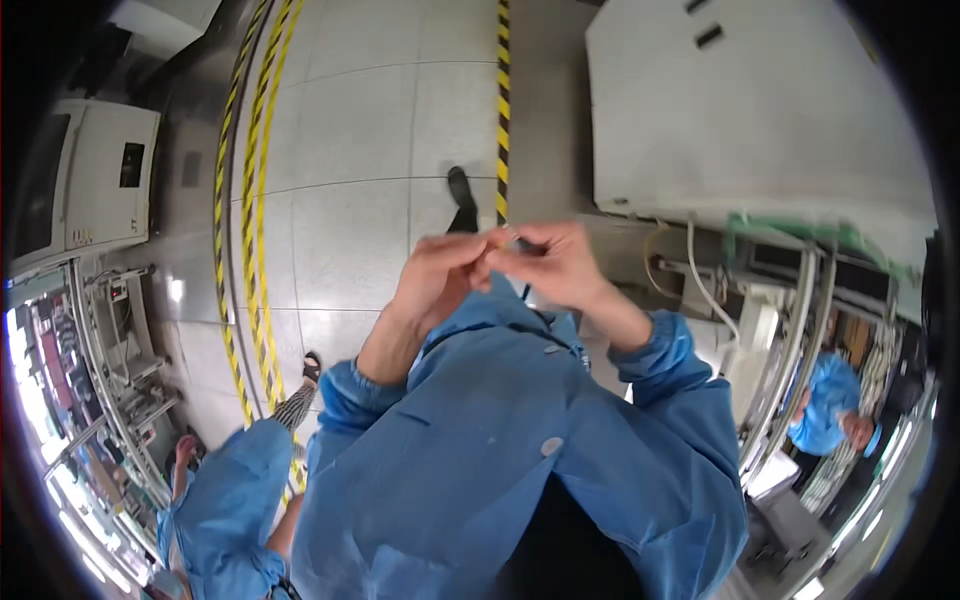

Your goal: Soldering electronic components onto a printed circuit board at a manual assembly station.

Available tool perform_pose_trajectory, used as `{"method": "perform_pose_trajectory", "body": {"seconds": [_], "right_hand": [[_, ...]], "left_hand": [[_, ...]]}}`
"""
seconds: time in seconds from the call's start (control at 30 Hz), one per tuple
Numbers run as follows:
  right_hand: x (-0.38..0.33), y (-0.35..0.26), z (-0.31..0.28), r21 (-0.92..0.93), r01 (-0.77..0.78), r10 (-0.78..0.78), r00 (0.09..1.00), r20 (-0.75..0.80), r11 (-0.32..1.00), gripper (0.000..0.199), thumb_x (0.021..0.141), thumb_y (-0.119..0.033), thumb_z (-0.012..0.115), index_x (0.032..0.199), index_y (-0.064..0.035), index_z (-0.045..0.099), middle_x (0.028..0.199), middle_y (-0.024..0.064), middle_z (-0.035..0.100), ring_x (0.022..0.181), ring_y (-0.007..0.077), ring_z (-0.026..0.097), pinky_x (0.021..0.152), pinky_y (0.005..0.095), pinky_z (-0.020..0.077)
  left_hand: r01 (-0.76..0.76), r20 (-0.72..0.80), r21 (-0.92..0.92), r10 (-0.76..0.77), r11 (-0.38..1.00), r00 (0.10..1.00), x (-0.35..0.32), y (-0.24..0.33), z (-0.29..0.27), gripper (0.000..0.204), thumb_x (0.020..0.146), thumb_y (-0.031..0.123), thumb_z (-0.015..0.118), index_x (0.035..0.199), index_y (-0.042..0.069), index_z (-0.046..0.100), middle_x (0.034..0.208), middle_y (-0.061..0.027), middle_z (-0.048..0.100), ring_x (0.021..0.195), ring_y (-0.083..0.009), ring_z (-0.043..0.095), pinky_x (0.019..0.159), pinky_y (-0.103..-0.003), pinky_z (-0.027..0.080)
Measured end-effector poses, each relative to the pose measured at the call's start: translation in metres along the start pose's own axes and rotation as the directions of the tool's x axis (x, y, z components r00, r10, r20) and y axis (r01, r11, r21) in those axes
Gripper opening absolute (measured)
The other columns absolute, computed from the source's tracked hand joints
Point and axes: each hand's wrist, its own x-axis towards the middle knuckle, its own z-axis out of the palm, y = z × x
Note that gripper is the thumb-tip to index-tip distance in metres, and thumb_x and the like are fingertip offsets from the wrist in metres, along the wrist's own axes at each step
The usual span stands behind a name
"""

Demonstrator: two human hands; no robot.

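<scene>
- Both hands meet at chest height, above the blue smock [480,440], fingertips touching.
- A small thin piece [512,236] — too small to tell what it is — sits between them, pinched at the fingertips of the right hand [555,262].
- The left hand [440,275] closes on its near end; its fingers curl in.
- The piece's long axis seems to run left to right, hand to hand — both equally near.
- Grey tiled floor [360,130] lies far below.

Both hands [500,265] meet centrally, cabinet [740,110] right, machine [85,170] left.
</scene>
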Motion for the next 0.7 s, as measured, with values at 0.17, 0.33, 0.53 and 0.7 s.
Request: {"method": "perform_pose_trajectory", "body": {"seconds": [0.17, 0.33, 0.53, 0.7], "right_hand": [[0.190, -0.029, -0.146, -0.124, 0.003, -0.034, 0.967, -0.251, 0.992, 0.025, 0.084, -0.005, 0.062, 0.107, 0.0032, 0.062, 0.072, -0.0027, 0.057, 0.057, 0.0017, 0.042, 0.051, 0.0189, 0.0347], [0.295, -0.036, -0.285, 0.089, -0.067, 0.107, 0.792, -0.601, 0.994, 0.030, 0.088, -0.013, 0.060, 0.113, 0.0038, 0.057, 0.061, -0.0072, 0.041, 0.051, 0.0030, 0.031, 0.047, 0.0196, 0.0228], [0.529, -0.012, -0.433, 0.356, -0.114, 0.337, 0.665, -0.666, 0.927, 0.042, 0.096, -0.037, 0.045, 0.107, 0.0017, 0.058, 0.054, -0.0071, 0.029, 0.046, 0.0031, 0.025, 0.042, 0.0209, 0.0200], [0.743, 0.032, -0.563, 0.044, -0.536, 0.379, 0.535, -0.755, 0.843, 0.037, 0.093, -0.037, 0.052, 0.092, -0.0021, 0.066, 0.055, -0.0059, 0.039, 0.044, 0.0049, 0.033, 0.039, 0.0236, 0.0265]], "left_hand": [[-0.018, 0.022, 0.045, 0.017, 0.999, 1.000, 0.183, 0.202, 0.024, 0.026, 0.090, 0.014, 0.054, 0.101, -0.008, 0.063, 0.081, -0.0112, 0.063, 0.070, -0.0169, 0.063, 0.065, -0.029, 0.056], [-0.185, 0.163, 0.549, 0.113, 0.815, 0.980, 0.396, 0.400, 0.030, 0.027, 0.088, 0.019, 0.057, 0.099, -0.004, 0.064, 0.082, -0.0086, 0.064, 0.069, -0.0152, 0.062, 0.064, -0.028, 0.053], [0.182, -0.231, 0.972, 0.473, 0.148, 0.850, 0.718, 0.691, -0.164, 0.026, 0.086, 0.024, 0.058, 0.071, 0.005, 0.066, 0.064, -0.0002, 0.059, 0.058, -0.0081, 0.055, 0.060, -0.022, 0.045], [0.476, -0.441, 0.801, 0.181, -0.362, 0.879, 0.773, 0.657, -0.352, 0.012, 0.071, 0.020, 0.059, 0.081, 0.019, 0.066, 0.079, -0.0063, 0.066, 0.073, -0.0207, 0.064, 0.062, -0.040, 0.048]]}}
